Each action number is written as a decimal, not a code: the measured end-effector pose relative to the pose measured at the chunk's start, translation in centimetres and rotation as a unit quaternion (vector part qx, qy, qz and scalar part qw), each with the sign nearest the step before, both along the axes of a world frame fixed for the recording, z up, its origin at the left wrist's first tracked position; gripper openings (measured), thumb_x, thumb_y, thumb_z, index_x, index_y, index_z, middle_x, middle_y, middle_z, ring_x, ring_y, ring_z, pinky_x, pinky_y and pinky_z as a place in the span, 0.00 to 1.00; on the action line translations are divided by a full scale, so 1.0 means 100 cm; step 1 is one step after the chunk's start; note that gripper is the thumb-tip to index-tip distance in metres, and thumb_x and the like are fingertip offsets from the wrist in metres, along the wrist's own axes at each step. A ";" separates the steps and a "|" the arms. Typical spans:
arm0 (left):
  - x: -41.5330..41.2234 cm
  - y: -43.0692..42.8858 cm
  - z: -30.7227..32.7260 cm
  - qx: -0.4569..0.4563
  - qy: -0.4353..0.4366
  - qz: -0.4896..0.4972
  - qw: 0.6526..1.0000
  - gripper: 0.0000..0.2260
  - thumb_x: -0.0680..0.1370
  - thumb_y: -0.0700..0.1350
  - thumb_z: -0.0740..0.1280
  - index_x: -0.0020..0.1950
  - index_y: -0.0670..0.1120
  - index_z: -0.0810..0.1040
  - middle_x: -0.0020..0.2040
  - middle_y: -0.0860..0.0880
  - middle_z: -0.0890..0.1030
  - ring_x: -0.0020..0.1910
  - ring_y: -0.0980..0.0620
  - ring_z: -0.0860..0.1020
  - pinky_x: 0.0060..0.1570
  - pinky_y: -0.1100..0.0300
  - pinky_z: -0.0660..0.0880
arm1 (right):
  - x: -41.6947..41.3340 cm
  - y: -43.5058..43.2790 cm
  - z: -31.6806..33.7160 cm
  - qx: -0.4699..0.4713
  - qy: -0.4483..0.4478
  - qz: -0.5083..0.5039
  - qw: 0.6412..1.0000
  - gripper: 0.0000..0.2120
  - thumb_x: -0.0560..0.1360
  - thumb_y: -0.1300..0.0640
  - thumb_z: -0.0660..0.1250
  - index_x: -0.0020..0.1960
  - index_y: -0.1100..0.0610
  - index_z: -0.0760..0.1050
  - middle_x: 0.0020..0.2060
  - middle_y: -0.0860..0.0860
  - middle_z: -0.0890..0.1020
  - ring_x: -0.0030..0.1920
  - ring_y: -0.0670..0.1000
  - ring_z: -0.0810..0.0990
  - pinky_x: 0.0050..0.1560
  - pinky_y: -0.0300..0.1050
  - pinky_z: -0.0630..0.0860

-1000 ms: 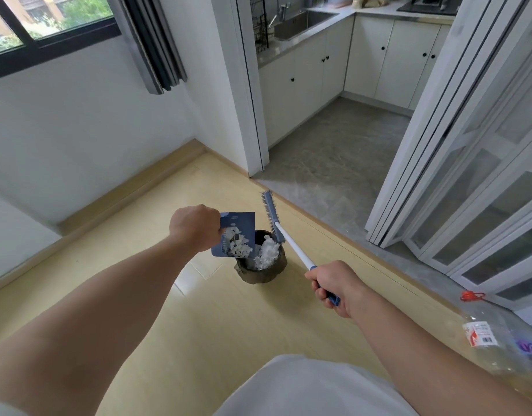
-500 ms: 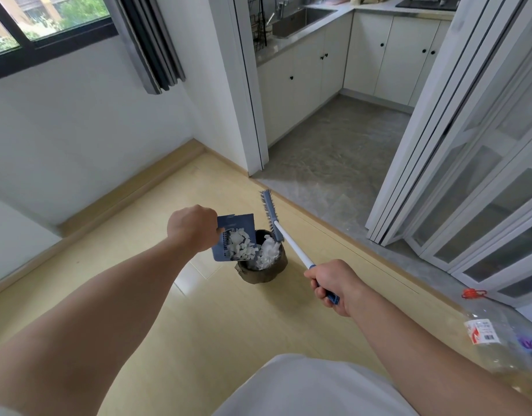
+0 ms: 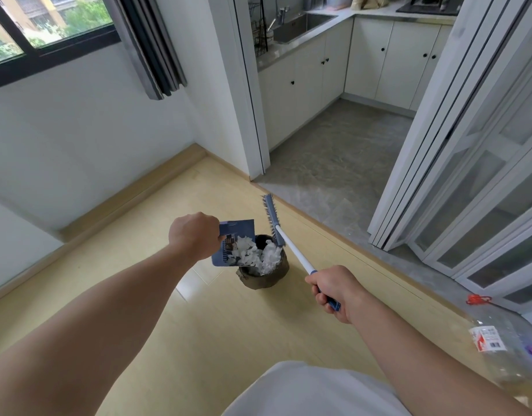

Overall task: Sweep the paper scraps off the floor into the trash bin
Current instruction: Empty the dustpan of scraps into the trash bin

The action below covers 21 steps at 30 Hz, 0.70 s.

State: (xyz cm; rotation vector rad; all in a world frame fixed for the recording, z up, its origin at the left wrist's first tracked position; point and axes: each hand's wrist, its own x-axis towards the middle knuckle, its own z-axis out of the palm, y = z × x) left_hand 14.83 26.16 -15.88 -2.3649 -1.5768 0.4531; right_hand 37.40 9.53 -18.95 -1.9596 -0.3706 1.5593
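**Obs.:** Left hand [image 3: 195, 235] fisted around the handle end of the blue dustpan [image 3: 234, 246], fingers wrapped tight. Right hand [image 3: 334, 291] clamped on the blue grip at the near end of the brush [image 3: 273, 219]; its white shaft runs up and away to the bristle head.

**Check:** Where do the scraps lie from the grip?

**Obs.:** Paper scraps [image 3: 243, 253] sit on the pan just to the right of the left fist, piled at the pan's lower edge. That edge overlaps the near-left rim of the trash bin [image 3: 263, 277]. Pan tilted toward the bin mouth. The left hand is the nearer one.

**Check:** Brush position?

**Obs.:** Head held above and beyond the bin's far rim, clear of the pan as far as I can tell. Long axis runs from the right hand diagonally up and left.

**Check:** Bin contents?

**Obs.:** White scraps already inside, heaped close to the rim. Dark bin, stands upright on the wooden floor [image 3: 228, 340].

**Check:** Judgement on stage?

**Obs.:** Tipping step, late in the task. No loose scraps visible on the floor nearby. Next move likely needs a steeper tilt rightward. Risk: the bin looks full, so scraps could spill over the rim.
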 end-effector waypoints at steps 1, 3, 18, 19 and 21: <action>-0.001 0.000 -0.001 -0.001 -0.003 0.002 1.000 0.13 0.81 0.57 0.60 0.49 0.51 0.80 0.35 0.52 0.74 0.35 0.48 0.76 0.29 0.61 0.67 | 0.000 0.000 0.000 0.001 0.000 0.000 1.000 0.05 0.77 0.63 0.64 0.44 0.61 0.78 0.28 0.51 0.74 0.23 0.45 0.67 0.19 0.36 0.63; -0.003 0.002 0.000 -0.002 -0.010 0.011 1.000 0.14 0.81 0.58 0.60 0.49 0.52 0.81 0.35 0.52 0.75 0.35 0.48 0.76 0.30 0.61 0.68 | 0.000 0.001 0.000 0.000 0.000 0.001 1.000 0.05 0.77 0.63 0.64 0.43 0.61 0.78 0.28 0.51 0.74 0.23 0.45 0.67 0.19 0.36 0.63; 0.008 0.004 -0.001 -0.001 -0.004 -0.014 1.000 0.14 0.82 0.58 0.60 0.51 0.53 0.81 0.34 0.53 0.74 0.36 0.50 0.76 0.27 0.62 0.65 | 0.001 0.000 -0.003 -0.004 0.002 -0.002 1.000 0.05 0.77 0.63 0.64 0.44 0.61 0.78 0.29 0.51 0.74 0.23 0.45 0.67 0.20 0.36 0.63; 0.009 0.004 -0.002 0.000 -0.002 -0.018 1.000 0.14 0.82 0.58 0.60 0.51 0.53 0.81 0.35 0.53 0.74 0.36 0.50 0.75 0.28 0.61 0.65 | 0.001 -0.001 -0.003 -0.005 0.001 -0.004 1.000 0.05 0.77 0.63 0.64 0.44 0.61 0.78 0.29 0.51 0.74 0.23 0.45 0.67 0.20 0.36 0.63; 0.009 0.006 -0.002 0.003 0.003 -0.023 1.000 0.13 0.82 0.57 0.60 0.51 0.53 0.81 0.36 0.52 0.75 0.36 0.49 0.75 0.28 0.61 0.65 | 0.001 -0.001 -0.003 -0.005 0.000 -0.001 1.000 0.05 0.77 0.63 0.65 0.44 0.61 0.78 0.29 0.50 0.74 0.23 0.45 0.67 0.20 0.36 0.63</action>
